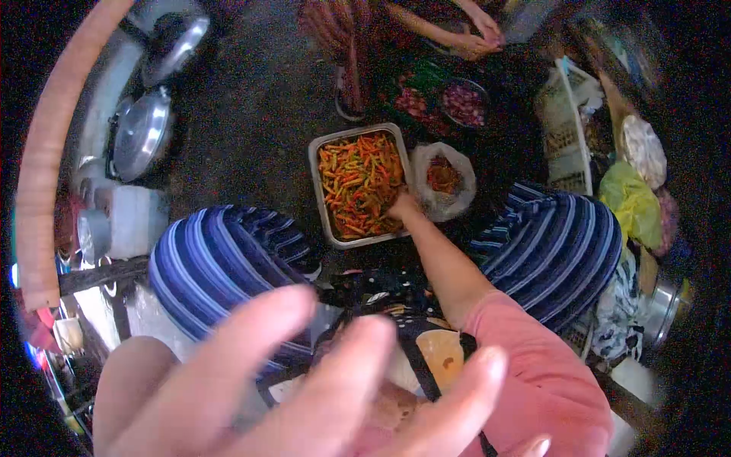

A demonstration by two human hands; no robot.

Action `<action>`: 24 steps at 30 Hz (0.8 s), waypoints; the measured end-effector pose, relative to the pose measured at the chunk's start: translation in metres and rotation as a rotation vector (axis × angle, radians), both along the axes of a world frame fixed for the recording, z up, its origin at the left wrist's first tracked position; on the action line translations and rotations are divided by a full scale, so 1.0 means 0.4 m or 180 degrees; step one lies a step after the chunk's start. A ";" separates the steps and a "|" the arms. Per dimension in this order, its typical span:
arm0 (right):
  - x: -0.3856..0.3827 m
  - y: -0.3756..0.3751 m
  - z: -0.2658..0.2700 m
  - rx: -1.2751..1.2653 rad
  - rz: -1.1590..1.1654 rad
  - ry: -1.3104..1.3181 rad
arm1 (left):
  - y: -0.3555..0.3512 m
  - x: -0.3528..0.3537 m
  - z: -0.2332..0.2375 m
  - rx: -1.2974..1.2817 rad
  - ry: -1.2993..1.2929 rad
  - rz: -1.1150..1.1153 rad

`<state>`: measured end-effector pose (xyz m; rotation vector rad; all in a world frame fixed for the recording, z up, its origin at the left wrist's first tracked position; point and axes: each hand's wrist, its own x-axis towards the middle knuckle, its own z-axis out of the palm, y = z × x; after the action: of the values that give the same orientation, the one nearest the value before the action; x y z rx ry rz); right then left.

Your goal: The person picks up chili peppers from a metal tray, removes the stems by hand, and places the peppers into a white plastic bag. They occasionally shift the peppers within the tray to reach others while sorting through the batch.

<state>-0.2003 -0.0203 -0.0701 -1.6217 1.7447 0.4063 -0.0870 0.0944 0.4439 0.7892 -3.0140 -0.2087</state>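
Observation:
A metal tray (314, 177) full of red, orange and green chillies (359, 183) sits on the dark floor in front of me. My right hand (401, 204) reaches into the chillies at the tray's right side; its fingers are hidden among them. Close to the camera, my left hand (304, 381) is raised with its fingers spread and nothing in it, slightly blurred. Just right of the tray lies an open clear plastic bag (458, 199) with a small heap of reddish chillies inside.
Across from me are another person's hands (476, 44), near a bowl of chopped purple-red pieces (463, 103). Metal lids (142, 133) and pots stand at the left. A plastic basket (567, 126), a yellow-green bag (632, 206) and a metal pot (664, 308) are at the right.

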 end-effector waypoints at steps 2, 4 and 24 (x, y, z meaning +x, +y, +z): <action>-0.002 0.026 -0.027 0.0101 0.0316 -0.0045 | 0.002 0.022 -0.003 0.0052 0.0034 0.0058; -0.033 0.050 -0.075 -0.0024 0.0695 -0.0054 | -0.005 0.035 -0.014 0.0054 0.0070 0.0141; -0.061 0.175 -0.152 -0.1280 0.0471 0.0066 | 0.018 0.115 -0.014 0.0104 0.0082 0.0272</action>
<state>-0.2246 0.0499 -0.1308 -2.0425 1.8103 0.1435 -0.0410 0.1017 0.4384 0.9087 -2.9522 -0.2650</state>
